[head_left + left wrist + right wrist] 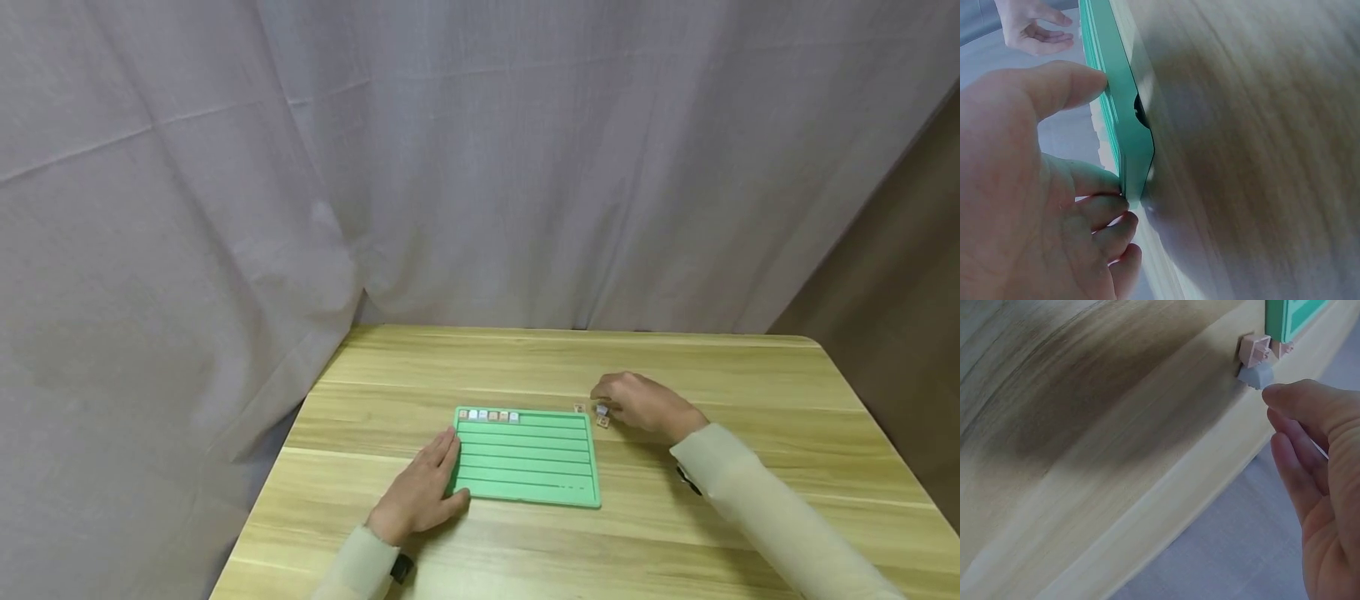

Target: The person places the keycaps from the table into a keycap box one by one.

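A green grooved tray (pixel 525 457) lies on the table, with several beige and white keycaps (pixel 492 416) in a row at the left of its top groove. My left hand (pixel 420 490) rests at its near left corner, the thumb on the front edge and the fingers along the left edge. Beyond the tray's far right corner, my right hand (pixel 641 403) reaches down beside a white keycap (pixel 1257 375). Its thumb tip is close to that keycap; contact is unclear. A beige keycap (pixel 1255 350) lies stem-side visible beside it, and another beige keycap (pixel 580 408) is by the tray corner.
The wood-grain table (pixel 675 517) extends around the tray on all sides. A grey curtain (pixel 480 183) hangs behind the table and along its left side. A darker brown surface (pixel 892 292) stands at the right.
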Action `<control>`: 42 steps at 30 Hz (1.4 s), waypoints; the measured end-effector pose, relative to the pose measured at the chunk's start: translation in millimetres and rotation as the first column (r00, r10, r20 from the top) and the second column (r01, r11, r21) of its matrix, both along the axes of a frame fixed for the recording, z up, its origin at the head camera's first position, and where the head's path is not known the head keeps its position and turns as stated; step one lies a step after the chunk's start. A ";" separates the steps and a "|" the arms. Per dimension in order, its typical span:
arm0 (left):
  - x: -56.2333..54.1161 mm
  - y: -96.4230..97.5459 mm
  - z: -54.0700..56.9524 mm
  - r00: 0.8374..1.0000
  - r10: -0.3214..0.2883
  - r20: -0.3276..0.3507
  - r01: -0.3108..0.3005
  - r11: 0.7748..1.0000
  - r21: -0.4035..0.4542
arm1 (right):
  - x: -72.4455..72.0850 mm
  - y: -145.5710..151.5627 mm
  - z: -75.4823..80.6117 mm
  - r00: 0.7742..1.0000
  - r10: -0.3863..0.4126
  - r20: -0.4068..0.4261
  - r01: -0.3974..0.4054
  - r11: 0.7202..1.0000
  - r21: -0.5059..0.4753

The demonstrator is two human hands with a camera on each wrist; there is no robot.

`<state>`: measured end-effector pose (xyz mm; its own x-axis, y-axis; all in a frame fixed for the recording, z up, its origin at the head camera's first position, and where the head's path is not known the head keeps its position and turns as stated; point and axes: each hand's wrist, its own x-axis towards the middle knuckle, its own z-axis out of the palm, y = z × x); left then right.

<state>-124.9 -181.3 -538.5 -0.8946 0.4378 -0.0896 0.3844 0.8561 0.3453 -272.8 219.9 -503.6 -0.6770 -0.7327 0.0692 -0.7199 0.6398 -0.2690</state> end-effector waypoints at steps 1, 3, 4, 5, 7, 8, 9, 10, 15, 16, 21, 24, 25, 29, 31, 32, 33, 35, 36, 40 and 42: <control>-0.1 0.6 0.2 1.000 0.001 -0.001 -0.001 1.000 0.002 | -0.3 -0.1 -0.7 1.000 0.007 -0.010 -0.007 1.000 0.002; -0.7 1.7 0.1 1.000 0.001 -0.004 -0.001 1.000 0.005 | -0.4 -0.3 -2.1 0.999 0.021 -0.031 -0.021 1.000 0.010; -1.1 2.3 0.3 1.000 -0.001 -0.009 0.001 1.000 0.003 | -0.2 -0.3 -3.0 0.999 0.028 -0.039 -0.027 1.000 0.013; -1.6 2.8 0.4 1.000 -0.003 -0.012 0.003 1.000 0.003 | 0.1 -0.4 -3.8 0.998 0.034 -0.046 -0.033 0.999 0.016; -2.5 3.5 0.3 1.000 -0.007 -0.014 0.007 1.000 0.003 | 0.4 -0.1 -5.7 0.997 0.043 -0.059 -0.043 0.999 0.015; -3.0 3.7 0.0 1.000 -0.009 -0.014 0.009 1.000 0.004 | 0.8 -0.1 -6.5 0.997 0.047 -0.066 -0.046 0.999 0.016; -3.4 3.9 0.2 1.000 -0.010 -0.015 0.010 1.000 0.003 | 0.9 -0.1 -7.5 0.996 0.046 -0.073 -0.045 0.999 0.016; -3.8 3.9 0.1 1.000 -0.011 -0.015 0.011 1.000 0.004 | 0.9 0.1 -8.5 0.995 0.051 -0.086 -0.050 0.999 0.015; -4.7 3.8 -0.8 1.000 -0.011 -0.015 0.011 1.000 0.008 | 0.6 0.3 -12.9 0.990 0.043 -0.137 -0.040 0.999 0.025; -4.9 3.7 -1.5 1.000 -0.013 -0.016 0.013 1.000 0.007 | 0.9 0.3 -13.4 0.989 0.042 -0.142 -0.037 0.999 0.034; -4.8 3.5 -1.6 1.000 -0.010 -0.007 0.010 1.000 -0.013 | 2.5 -0.2 -13.8 0.991 0.024 -0.134 -0.014 0.997 0.076; -4.8 3.6 -0.1 1.000 -0.007 -0.001 0.007 1.000 -0.016 | 3.1 0.1 -13.2 0.992 0.003 -0.125 0.007 0.997 0.079; -4.9 3.6 0.1 1.000 -0.008 -0.002 0.007 1.000 -0.014 | 3.1 0.4 -13.1 0.992 -0.005 -0.126 0.015 0.997 0.077; -4.7 3.9 1.5 1.000 -0.012 -0.002 0.011 1.000 -0.011 | 2.2 2.1 -12.0 0.993 -0.045 -0.113 0.053 0.996 0.070; -4.3 4.1 2.0 1.000 -0.013 -0.006 0.013 1.000 -0.009 | 1.1 3.4 -10.7 0.992 -0.061 -0.106 0.068 0.995 0.067; -4.2 4.2 2.1 1.000 -0.014 -0.007 0.014 1.000 -0.009 | 0.7 4.1 -9.8 0.993 -0.069 -0.101 0.076 0.995 0.066; -4.0 4.4 2.6 1.000 -0.013 -0.007 0.013 1.000 -0.011 | 0.3 4.8 -8.6 0.993 -0.071 -0.097 0.077 0.995 0.063; -4.1 4.6 2.5 1.000 -0.013 -0.007 0.013 1.000 -0.010 | -0.4 6.2 -6.5 0.993 -0.078 -0.090 0.083 0.995 0.056; -4.3 4.6 2.4 1.000 -0.011 -0.004 0.011 1.000 -0.010 | -0.4 6.8 -5.2 0.993 -0.078 -0.086 0.082 0.995 0.049; -4.6 5.1 2.3 1.000 -0.010 -0.002 0.010 1.000 -0.013 | -1.3 7.9 -3.7 0.995 -0.072 -0.072 0.074 0.997 0.024; -4.4 5.3 1.8 1.000 -0.010 -0.006 0.010 1.000 -0.014 | -1.2 6.9 -3.6 0.996 -0.053 -0.071 0.053 0.999 0.003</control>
